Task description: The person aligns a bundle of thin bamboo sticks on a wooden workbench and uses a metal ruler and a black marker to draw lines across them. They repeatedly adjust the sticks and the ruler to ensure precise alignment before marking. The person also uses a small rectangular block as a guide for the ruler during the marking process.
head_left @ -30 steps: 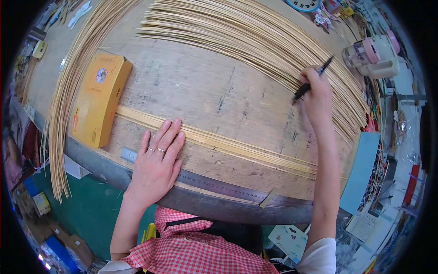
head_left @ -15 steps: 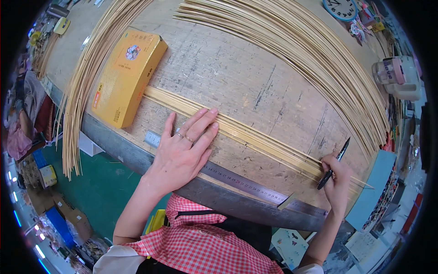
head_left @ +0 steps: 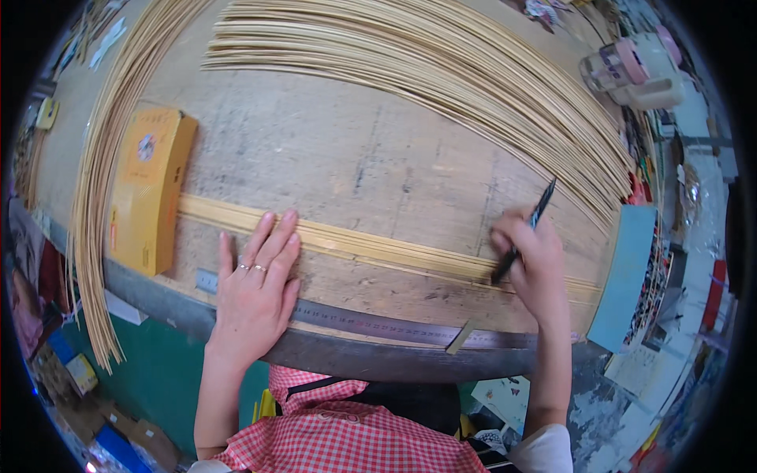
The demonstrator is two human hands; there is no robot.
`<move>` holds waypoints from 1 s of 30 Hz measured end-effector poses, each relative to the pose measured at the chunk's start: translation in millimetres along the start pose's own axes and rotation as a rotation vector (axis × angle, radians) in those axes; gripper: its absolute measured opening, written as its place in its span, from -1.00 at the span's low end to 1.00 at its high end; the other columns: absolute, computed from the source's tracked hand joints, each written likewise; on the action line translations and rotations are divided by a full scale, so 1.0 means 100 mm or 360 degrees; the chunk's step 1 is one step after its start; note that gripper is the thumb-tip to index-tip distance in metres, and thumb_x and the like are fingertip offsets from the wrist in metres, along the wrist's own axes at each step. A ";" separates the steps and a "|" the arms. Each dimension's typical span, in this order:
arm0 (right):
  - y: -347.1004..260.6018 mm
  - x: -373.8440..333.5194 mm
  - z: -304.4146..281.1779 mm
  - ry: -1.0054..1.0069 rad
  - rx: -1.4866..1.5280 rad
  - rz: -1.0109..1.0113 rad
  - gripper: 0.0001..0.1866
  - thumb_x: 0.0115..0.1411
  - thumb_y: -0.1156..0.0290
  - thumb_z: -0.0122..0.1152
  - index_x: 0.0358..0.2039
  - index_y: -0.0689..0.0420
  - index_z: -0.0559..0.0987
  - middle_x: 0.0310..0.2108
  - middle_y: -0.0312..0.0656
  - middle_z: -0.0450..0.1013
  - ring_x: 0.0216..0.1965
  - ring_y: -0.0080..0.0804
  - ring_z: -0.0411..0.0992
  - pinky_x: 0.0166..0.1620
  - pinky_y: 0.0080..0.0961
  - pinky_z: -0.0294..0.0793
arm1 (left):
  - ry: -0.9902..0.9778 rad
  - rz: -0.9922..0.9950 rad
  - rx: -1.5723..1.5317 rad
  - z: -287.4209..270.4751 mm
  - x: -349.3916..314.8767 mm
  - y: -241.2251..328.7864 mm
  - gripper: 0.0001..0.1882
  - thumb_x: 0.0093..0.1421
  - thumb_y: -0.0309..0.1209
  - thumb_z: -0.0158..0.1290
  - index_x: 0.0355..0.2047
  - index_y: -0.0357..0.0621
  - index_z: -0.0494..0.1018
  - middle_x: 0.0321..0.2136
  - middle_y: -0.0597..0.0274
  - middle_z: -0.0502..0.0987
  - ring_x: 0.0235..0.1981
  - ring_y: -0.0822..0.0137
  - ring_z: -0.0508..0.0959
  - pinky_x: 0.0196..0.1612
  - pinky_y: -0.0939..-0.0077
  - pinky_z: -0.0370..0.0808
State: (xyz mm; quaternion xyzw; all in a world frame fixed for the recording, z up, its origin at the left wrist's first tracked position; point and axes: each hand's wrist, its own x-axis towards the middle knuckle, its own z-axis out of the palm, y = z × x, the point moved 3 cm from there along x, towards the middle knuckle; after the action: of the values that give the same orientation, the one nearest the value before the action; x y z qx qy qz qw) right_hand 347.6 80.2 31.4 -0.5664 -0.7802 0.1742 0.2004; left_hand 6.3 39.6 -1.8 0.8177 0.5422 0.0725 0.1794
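Note:
A row of thin bamboo strips [head_left: 378,248] lies side by side across the worktable, their left ends against a yellow box [head_left: 146,201]. My left hand [head_left: 254,296] rests on the strips, fingertips pressing them down and fingers apart. Toward the right end of the row, my right hand [head_left: 538,264] is closed around a black marker pen [head_left: 542,205]. One end of the pen points up and away, and the other is down by the strips. Whether it touches them I cannot tell. A metal ruler [head_left: 371,325] runs along the near table edge, partly under my left hand.
More bamboo strips [head_left: 394,75] are spread across the far side, and a long bundle [head_left: 98,181] hangs over the left edge. A blue-grey box [head_left: 624,276] stands at the right end of the row. A small flat strip [head_left: 460,337] crosses the ruler. Clear plastic jars [head_left: 615,67] stand far right.
My head view has shifted, so the table sits further left. My right hand has left the thin strip it was at and turned over the row with the pen. My left hand stays on the strips.

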 end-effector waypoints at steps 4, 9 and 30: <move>0.12 0.56 -0.04 0.0305 -0.0159 0.0007 -0.77 -0.02 0.75 0.14 -0.32 0.23 0.46 -0.31 -0.02 0.41 -0.21 0.02 0.40 -0.16 -0.18 0.38 | -0.0005 -0.0001 0.0026 0.00 0.01 0.01 -0.34 0.19 -0.52 0.09 0.31 -0.04 0.21 0.44 0.15 0.18 0.48 0.04 0.11 0.44 -0.36 -0.18; 0.42 0.90 0.07 0.0314 -0.0430 -0.0096 -0.77 0.06 0.74 0.11 -0.26 0.22 0.45 -0.30 0.02 0.41 -0.21 0.03 0.39 -0.15 -0.14 0.39 | 0.0008 0.0034 0.0040 0.01 0.02 0.02 -0.33 0.18 -0.52 0.10 0.31 -0.05 0.22 0.44 0.14 0.18 0.47 0.05 0.12 0.44 -0.32 -0.17; 0.08 -0.31 -0.06 -0.0100 0.0127 0.0163 -0.76 -0.12 0.75 0.06 -0.37 0.25 0.46 -0.45 -0.08 0.36 -0.42 -0.17 0.40 -0.32 -0.41 0.33 | 0.0044 0.0052 0.0088 -0.03 0.03 0.01 -0.35 0.15 -0.39 0.19 0.27 -0.09 0.31 0.43 0.18 0.19 0.45 0.15 0.17 0.38 -0.38 -0.04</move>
State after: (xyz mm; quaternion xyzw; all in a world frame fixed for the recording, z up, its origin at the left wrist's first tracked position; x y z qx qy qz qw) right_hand 365.8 53.8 28.4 -0.5914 -0.7486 0.2328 0.1889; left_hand 7.4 42.7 1.2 0.8300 0.5330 0.0716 0.1480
